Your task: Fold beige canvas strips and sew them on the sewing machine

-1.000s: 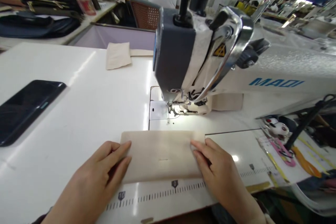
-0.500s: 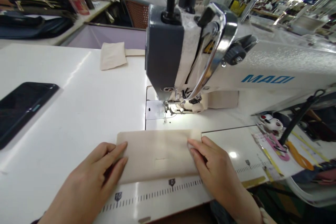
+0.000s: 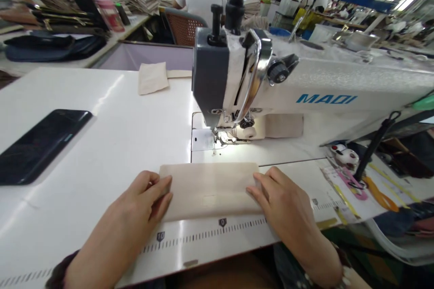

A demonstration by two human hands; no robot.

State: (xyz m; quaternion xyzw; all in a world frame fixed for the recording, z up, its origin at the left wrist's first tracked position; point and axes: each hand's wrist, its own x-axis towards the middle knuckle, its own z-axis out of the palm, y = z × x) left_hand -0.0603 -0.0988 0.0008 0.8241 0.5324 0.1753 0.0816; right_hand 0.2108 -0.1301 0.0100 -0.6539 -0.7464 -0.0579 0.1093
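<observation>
- Head view, looking down at a MAQI sewing machine [image 3: 305, 81] set into a white table [image 3: 101, 99].
- Folded cream canvas piece [image 3: 210, 192]: lies flat on the table, directly in front of the sewing machine's needle and not under it; its near edge sits just beyond a printed ruler scale [image 3: 203, 236].
- Left hand [image 3: 139, 203]: rests on the canvas's left end, nearest the sewing machine's left side; fingers lie close together, pressing flat, with no pinch.
- Right hand [image 3: 285, 203]: rests on the canvas's right end, below the sewing machine's arm; fingers lie flat and nearly together, with no pinch. Neither thumb's position can be told.
- Black smartphone [image 3: 44, 146]: lies on the table, well left of the sewing machine.
- Small cream cloth piece [image 3: 152, 78]: lies on the table, behind and left of the sewing machine.
- Seated co-worker [image 3: 200, 2]: sits beyond the sewing machine, back turned.
</observation>
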